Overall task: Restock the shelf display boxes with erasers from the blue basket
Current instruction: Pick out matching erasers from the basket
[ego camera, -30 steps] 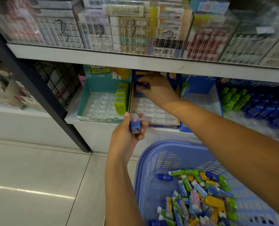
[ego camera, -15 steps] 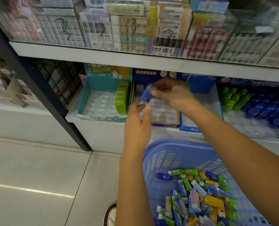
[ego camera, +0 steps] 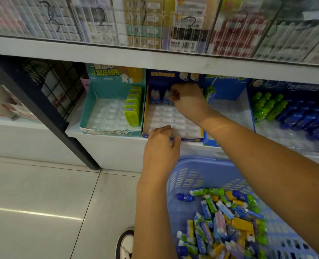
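A dark blue display box (ego camera: 190,139) sits on the lower shelf, its clear tray mostly bare. At its back stand two blue erasers; my right hand (ego camera: 187,99) pinches the right blue eraser (ego camera: 167,97) there, next to the left one (ego camera: 154,96). My left hand (ego camera: 161,146) rests palm down on the box's front edge with fingers spread, holding nothing. The blue basket (ego camera: 190,176) lies below at the right with several mixed wrapped erasers (ego camera: 227,217) inside.
A teal display box (ego camera: 84,118) with a row of green erasers (ego camera: 133,107) stands to the left. A light blue box (ego camera: 227,90) and green and blue bottles (ego camera: 293,113) sit to the right. The upper shelf edge (ego camera: 155,57) overhangs. My shoe (ego camera: 125,243) is on the tiled floor.
My left hand passed its blue eraser to my right hand, then dropped onto the box's front edge. My right hand carried the eraser to the back row beside the first.
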`<state>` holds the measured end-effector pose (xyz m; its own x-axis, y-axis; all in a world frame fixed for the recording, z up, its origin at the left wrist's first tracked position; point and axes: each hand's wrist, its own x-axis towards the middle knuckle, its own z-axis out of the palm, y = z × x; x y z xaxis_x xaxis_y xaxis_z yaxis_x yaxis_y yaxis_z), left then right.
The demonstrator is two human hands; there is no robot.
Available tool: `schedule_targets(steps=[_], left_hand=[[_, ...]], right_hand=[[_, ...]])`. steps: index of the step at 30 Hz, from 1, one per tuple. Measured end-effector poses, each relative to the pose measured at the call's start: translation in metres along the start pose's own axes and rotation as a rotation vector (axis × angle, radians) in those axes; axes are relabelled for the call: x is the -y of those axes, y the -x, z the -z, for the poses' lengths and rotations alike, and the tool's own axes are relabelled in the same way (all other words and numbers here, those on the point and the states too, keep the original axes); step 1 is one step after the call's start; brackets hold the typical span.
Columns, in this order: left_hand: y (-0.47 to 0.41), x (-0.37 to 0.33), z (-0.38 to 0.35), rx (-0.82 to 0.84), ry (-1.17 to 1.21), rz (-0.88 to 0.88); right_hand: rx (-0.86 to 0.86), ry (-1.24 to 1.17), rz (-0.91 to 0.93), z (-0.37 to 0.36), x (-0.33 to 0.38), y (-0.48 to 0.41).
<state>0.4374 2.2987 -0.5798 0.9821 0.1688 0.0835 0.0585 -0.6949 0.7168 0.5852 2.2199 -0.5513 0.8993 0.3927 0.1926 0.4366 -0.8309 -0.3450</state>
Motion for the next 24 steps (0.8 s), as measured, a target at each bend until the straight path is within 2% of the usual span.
schedule_targets(steps=[5,11,14,15,17,19,20,22,24], left_hand=[[-0.001,0.001,0.0,0.005,0.005,0.0],[-0.003,0.002,-0.002,0.031,0.008,-0.007],[0.002,-0.007,0.0,-0.058,0.098,-0.015],[0.005,-0.011,0.0,-0.103,0.141,-0.039],[0.011,-0.02,-0.001,-0.106,0.229,-0.07],[0.015,-0.026,-0.009,0.033,0.282,-0.025],[0.017,-0.029,-0.016,0.144,0.276,0.022],[0.023,-0.033,-0.039,0.396,0.215,0.108],[0.034,-0.034,-0.07,0.613,0.105,0.14]], right_hand=[[0.151,0.123,-0.069,0.008,0.011,-0.008],[0.271,0.141,-0.148,0.017,0.022,-0.026],[0.316,0.123,-0.157,0.03,0.015,-0.008],[0.317,0.098,-0.168,0.037,0.012,0.004],[0.203,0.032,-0.153,0.054,0.005,0.039],[0.062,-0.082,-0.149,0.074,-0.008,0.09],[0.054,-0.143,-0.179,0.082,-0.017,0.118],[0.223,-0.155,-0.276,0.086,-0.04,0.174],[0.494,-0.1,-0.377,0.066,-0.066,0.223]])
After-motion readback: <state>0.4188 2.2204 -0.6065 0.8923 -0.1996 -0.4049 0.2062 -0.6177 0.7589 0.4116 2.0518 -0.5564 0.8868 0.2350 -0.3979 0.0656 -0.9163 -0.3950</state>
